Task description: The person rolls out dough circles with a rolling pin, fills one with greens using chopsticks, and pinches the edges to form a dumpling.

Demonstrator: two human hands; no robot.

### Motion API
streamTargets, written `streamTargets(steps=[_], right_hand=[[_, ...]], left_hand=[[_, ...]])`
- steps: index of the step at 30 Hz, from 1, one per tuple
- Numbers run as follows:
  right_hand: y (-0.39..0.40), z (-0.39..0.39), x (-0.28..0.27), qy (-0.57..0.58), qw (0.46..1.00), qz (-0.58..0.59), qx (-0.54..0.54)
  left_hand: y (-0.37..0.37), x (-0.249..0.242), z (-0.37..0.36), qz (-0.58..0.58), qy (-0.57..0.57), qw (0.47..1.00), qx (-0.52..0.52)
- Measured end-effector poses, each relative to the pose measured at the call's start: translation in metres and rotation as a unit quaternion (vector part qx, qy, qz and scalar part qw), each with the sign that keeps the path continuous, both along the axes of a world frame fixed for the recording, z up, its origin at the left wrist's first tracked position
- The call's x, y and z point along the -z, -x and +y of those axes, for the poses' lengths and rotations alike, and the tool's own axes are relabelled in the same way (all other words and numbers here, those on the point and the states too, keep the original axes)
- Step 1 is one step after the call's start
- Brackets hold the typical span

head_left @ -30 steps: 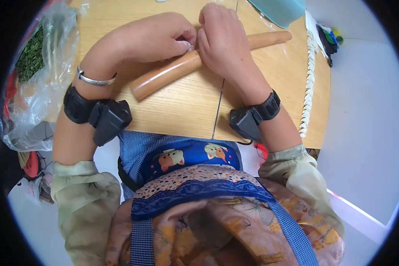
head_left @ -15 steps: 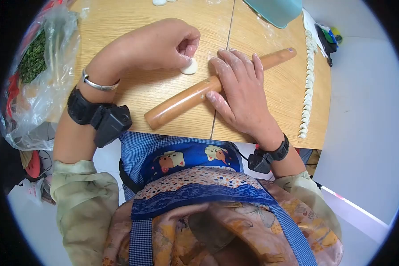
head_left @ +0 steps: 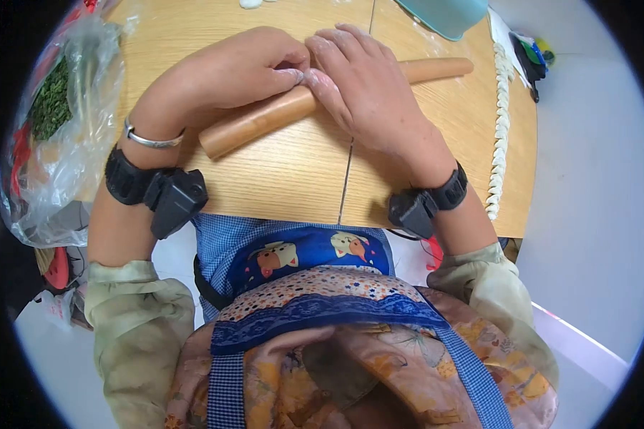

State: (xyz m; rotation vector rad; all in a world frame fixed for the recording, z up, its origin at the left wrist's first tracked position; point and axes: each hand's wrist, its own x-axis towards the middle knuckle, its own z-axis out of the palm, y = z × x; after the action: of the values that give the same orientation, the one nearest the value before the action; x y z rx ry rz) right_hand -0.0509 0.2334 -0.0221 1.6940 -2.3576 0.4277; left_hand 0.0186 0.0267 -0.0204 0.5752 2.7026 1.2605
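Note:
My left hand (head_left: 254,68) is closed in a pinch at the far side of a wooden rolling pin (head_left: 265,120). The small white dough round at its fingertips is hidden now behind the pin and the hands. Over the middle of the pin lies my right hand (head_left: 376,93), floury, with its fingers reaching across the wood and its thumb close to my left fingertips. The pin slants on the wooden table (head_left: 279,182), its near end to the left and its far end to the right.
A row of overlapping white dough pieces (head_left: 501,132) runs down the table's right side. Chopped greens (head_left: 50,100) lie in a clear plastic bag (head_left: 86,121) at the left. A pale blue container (head_left: 447,14) and more dough (head_left: 250,3) are at the far edge.
My right hand and the rolling pin have moved away from me and to the left, up against my left fingertips. The dough round has gone out of sight.

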Motion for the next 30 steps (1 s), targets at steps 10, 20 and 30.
streamTargets(steps=[10, 20, 30], right_hand=[[-0.044, 0.043, -0.01, -0.054, 0.998, -0.015, 0.038], [-0.049, 0.049, -0.01, -0.068, 0.997, -0.015, 0.039], [-0.017, 0.007, -0.004, -0.032, 0.999, -0.004, 0.013]], left_hand=[[-0.005, -0.008, 0.008, -0.063, -0.002, 0.998, -0.017], [-0.005, -0.012, 0.009, -0.054, -0.004, 0.998, -0.008], [-0.001, 0.002, -0.007, 0.04, 0.026, 0.998, -0.051]])
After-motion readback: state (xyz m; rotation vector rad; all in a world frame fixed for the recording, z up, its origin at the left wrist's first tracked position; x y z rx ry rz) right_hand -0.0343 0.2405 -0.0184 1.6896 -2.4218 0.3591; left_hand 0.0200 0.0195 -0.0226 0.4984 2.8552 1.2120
